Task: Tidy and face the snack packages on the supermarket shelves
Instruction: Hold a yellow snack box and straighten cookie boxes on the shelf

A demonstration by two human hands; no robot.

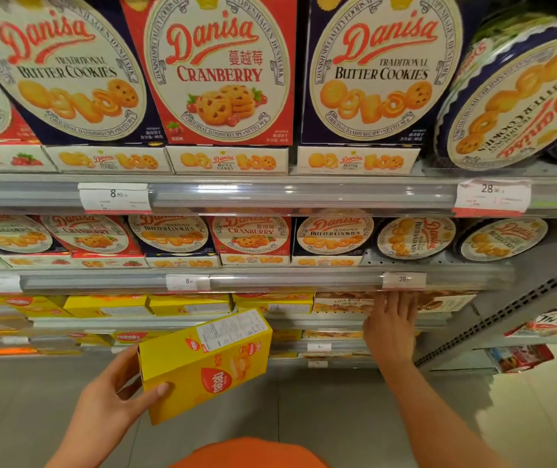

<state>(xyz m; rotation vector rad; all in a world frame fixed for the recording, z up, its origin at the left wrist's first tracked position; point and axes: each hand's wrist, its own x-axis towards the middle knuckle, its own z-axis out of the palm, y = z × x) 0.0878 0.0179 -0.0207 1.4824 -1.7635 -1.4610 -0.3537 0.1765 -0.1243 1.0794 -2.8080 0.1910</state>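
1. While seen from the head camera, left hand [115,390] grasping a yellow snack box [206,364], thumb across the printed front near its lower left corner, other fingers behind the left edge. Box held tilted in the air, near, out in front of the shelves and touching none of them.
2. Right hand [392,324] reaching far into the third shelf down, just under the price rail [404,281], fingers extended and spread flat toward the pale cookie boxes [341,304] there. Pressing or merely touching: cannot tell, fingertips partly hidden under the rail. Nothing gripped.
3. Matching yellow boxes [189,304] standing in a row on that same shelf, to the left of the right hand; probably the home of the held box.
4. Handling, as a judgement: thin cardboard carton, light, stiff along its edges but easily dented on its broad faces; glossy print likely a little slippery. Best held across the narrow sides near the middle, not pinched by a corner.
5. Above, blue and red Danisa cartons [216,69] standing upright, facing forward; round Danisa tins [520,99] at far right leaning, labels rotated.
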